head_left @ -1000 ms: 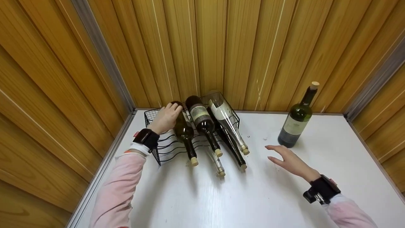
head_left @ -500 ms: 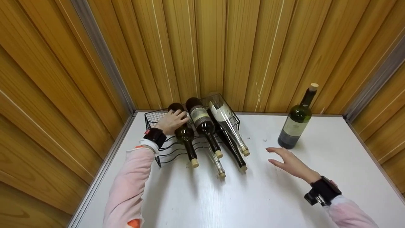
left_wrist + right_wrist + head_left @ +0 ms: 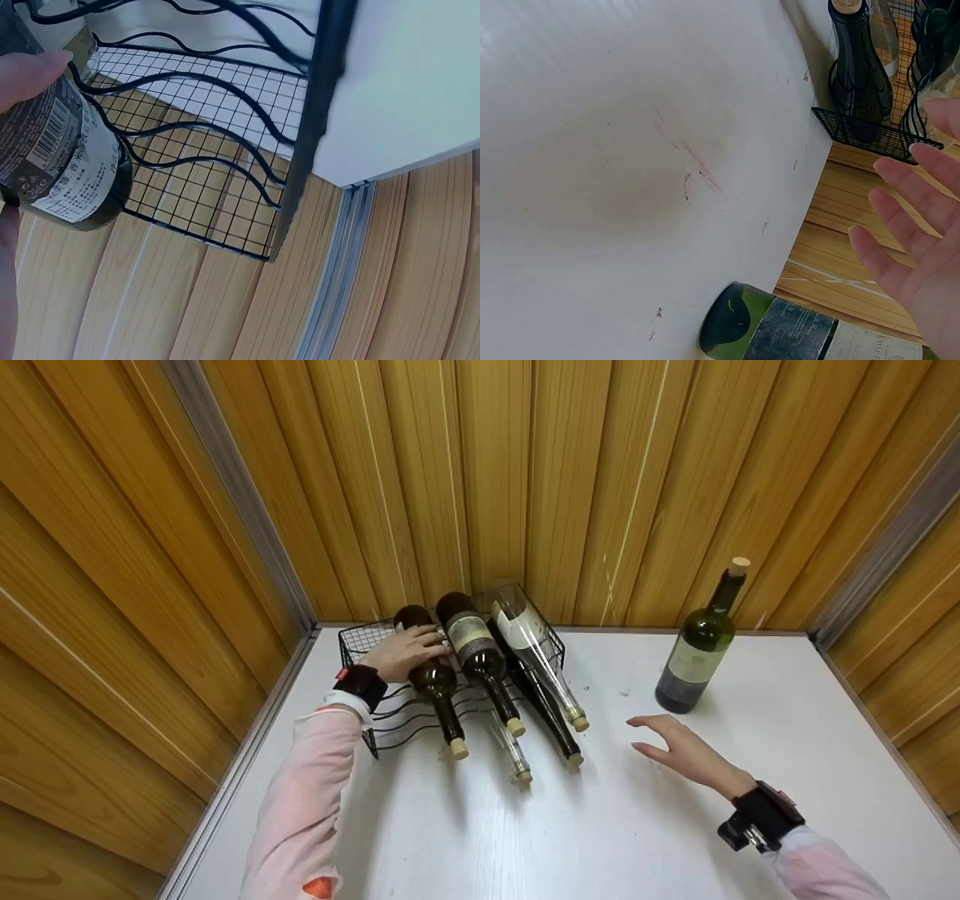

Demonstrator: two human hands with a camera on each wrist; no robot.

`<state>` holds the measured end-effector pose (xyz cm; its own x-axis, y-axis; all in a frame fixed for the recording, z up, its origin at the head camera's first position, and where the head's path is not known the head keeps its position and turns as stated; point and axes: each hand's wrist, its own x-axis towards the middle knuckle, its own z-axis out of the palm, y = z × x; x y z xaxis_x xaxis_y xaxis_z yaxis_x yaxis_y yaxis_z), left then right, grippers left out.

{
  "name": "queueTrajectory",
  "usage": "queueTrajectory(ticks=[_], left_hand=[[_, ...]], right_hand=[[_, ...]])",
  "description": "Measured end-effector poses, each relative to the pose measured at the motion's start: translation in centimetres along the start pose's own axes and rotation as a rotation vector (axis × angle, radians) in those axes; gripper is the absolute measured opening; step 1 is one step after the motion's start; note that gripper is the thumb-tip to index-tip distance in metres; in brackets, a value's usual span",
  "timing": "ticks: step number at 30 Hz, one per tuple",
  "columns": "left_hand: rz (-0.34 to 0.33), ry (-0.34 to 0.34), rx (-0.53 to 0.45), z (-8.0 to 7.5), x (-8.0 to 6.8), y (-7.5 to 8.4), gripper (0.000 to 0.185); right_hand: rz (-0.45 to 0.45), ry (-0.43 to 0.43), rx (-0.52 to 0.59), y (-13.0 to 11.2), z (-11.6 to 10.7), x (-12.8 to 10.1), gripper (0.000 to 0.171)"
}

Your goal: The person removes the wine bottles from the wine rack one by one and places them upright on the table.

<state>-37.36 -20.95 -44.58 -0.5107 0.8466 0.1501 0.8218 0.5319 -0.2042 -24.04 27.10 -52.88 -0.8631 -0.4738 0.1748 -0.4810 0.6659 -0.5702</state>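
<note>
My left hand lies over the body of a dark wine bottle, the leftmost in a black wire wine rack. In the left wrist view, the thumb and a finger hold this bottle from opposite sides, near its printed back label. It lies on its side, its corked neck towards me. My right hand hovers above the table with fingers spread and nothing in them. Just beyond it, a green wine bottle with a cork stands upright.
Beside the held bottle, the rack carries another labelled dark bottle, a clear bottle and a slim dark bottle. A lower clear neck sticks out beneath. Wood-patterned walls border the white table behind and at the sides.
My left hand has moved from the base end of the leftmost bottle forward onto its body. That bottle has hardly shifted. The right hand stays in nearly the same place.
</note>
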Motion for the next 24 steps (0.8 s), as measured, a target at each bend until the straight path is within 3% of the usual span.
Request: queueTrajectory(ticks=[7, 17, 24], left_hand=[[-0.033, 0.026, 0.021, 0.2, -0.5, 0.0, 0.067], [0.001, 0.063, 0.074, 0.5, -1.1, -0.1, 0.076], [-0.029, 0.165, 0.029, -1.2, -1.0, -0.3, 0.079]], right_hand=[[0.010, -0.003, 0.005, -0.2, 0.4, 0.2, 0.034], [0.039, -0.019, 0.036, -0.3, 0.6, 0.1, 0.025], [-0.006, 0.027, 0.015, 0.0, 0.6, -0.1, 0.024]])
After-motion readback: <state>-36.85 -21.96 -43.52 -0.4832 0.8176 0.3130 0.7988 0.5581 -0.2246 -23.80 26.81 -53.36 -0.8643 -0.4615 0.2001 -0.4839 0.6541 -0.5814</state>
